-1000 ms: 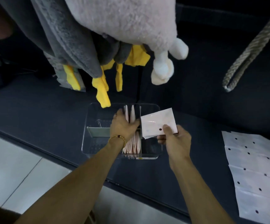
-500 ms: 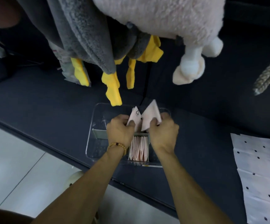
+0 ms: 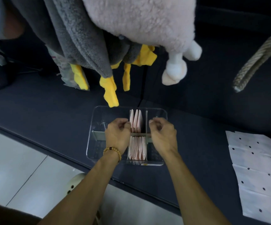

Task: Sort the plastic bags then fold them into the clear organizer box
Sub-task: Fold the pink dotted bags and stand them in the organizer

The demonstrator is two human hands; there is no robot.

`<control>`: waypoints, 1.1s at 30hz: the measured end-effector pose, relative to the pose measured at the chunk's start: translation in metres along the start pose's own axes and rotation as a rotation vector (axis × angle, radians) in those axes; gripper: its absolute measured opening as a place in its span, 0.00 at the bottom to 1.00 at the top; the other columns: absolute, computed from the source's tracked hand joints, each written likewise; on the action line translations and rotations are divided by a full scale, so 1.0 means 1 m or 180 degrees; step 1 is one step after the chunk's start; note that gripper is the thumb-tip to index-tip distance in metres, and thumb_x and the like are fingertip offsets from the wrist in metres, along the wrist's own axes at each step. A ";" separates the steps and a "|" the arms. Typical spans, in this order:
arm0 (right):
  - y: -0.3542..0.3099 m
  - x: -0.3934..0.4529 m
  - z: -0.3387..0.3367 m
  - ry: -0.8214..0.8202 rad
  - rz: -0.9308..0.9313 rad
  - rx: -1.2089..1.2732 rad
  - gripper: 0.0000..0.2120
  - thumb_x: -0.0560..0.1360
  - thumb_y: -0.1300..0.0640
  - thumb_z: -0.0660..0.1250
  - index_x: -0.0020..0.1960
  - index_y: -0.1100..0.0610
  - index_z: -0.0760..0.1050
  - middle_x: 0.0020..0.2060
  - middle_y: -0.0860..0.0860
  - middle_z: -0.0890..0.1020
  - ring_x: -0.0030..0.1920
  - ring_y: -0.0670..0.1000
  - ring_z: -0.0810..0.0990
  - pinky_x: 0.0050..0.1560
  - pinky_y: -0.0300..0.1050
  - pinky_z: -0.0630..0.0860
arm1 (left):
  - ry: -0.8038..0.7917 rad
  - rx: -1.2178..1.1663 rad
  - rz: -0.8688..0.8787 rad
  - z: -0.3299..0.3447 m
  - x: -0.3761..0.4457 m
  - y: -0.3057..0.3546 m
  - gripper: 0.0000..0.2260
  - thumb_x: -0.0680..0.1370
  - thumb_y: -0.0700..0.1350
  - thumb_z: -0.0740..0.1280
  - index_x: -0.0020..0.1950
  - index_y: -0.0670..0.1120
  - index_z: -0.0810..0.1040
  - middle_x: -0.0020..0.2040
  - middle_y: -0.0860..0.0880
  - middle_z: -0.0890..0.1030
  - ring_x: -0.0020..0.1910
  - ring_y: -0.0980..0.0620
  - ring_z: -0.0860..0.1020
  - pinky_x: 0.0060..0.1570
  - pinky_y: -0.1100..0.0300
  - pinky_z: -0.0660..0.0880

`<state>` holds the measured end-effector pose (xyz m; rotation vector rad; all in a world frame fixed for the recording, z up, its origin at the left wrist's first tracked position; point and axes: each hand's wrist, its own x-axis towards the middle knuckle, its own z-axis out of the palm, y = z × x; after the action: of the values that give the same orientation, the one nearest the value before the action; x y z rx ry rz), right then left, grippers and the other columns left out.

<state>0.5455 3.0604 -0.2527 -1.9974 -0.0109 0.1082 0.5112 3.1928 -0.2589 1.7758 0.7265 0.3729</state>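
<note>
Presently, a clear organizer box (image 3: 97,125) is recorded at centre frame on a dark tabletop (image 3: 42,114), split by grey dividers (image 3: 99,135) into compartments. Folded pinkish plastic bags (image 3: 136,121) are stood upright in the upper middle compartment; a second row of folded bags (image 3: 137,150) is packed in the lower middle compartment.

The left hand (image 3: 117,135) is held over the box with fingers curled, its fingertips touching or just beside the left edge of the upper bags; whether a bag is pinched cannot be told. The right hand (image 3: 162,135) is curled loosely above the right-hand compartments, and nothing is seen held in it. A beaded bracelet (image 3: 113,151) is worn on the left wrist.

Flat white dotted bags (image 3: 258,169) are laid out at the right edge of the frame, well apart from the box.

Risks judged: the upright bags may be tipped or unfolded if brushed by a hand, since the upper row is loosely packed; the light box may be shifted on the tabletop.

Obscured: both palms and the left compartments under the left hand. Hanging plush items (image 3: 131,21) are cut off at the top; the dotted bags are cropped at the right.
</note>
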 end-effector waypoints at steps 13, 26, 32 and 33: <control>0.131 -0.068 -0.239 0.1590 0.1128 -0.0776 0.14 0.80 0.54 0.61 0.62 0.58 0.76 0.56 0.55 0.82 0.52 0.54 0.79 0.54 0.40 0.72 | -0.1341 -0.1162 -0.0464 0.115 -0.152 0.008 0.09 0.79 0.38 0.63 0.46 0.49 0.80 0.46 0.47 0.82 0.50 0.48 0.80 0.51 0.55 0.76; 0.248 -0.134 -0.318 0.0847 0.1008 -0.2254 0.17 0.75 0.48 0.67 0.60 0.54 0.77 0.62 0.54 0.72 0.66 0.57 0.67 0.64 0.51 0.69 | -0.3359 0.2262 0.2799 0.259 -0.225 -0.016 0.29 0.77 0.53 0.65 0.76 0.52 0.59 0.76 0.53 0.59 0.75 0.53 0.53 0.73 0.58 0.53; 0.247 -0.137 -0.319 0.0751 0.0889 -0.2761 0.14 0.80 0.51 0.58 0.60 0.53 0.79 0.68 0.52 0.72 0.69 0.57 0.66 0.63 0.52 0.68 | -0.2764 0.2295 0.3154 0.275 -0.230 -0.032 0.11 0.79 0.48 0.63 0.60 0.54 0.80 0.65 0.53 0.74 0.67 0.53 0.66 0.64 0.62 0.59; 0.244 -0.138 -0.319 0.0739 0.0895 -0.2743 0.15 0.81 0.51 0.58 0.61 0.52 0.78 0.69 0.52 0.71 0.71 0.56 0.64 0.65 0.52 0.65 | -0.2703 0.2290 0.3230 0.274 -0.231 -0.030 0.10 0.78 0.45 0.64 0.56 0.53 0.82 0.62 0.53 0.76 0.64 0.52 0.69 0.62 0.62 0.62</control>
<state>0.4242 2.6616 -0.3331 -2.8518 0.4402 0.0518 0.4871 2.8462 -0.3518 2.6030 -0.7964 -0.0499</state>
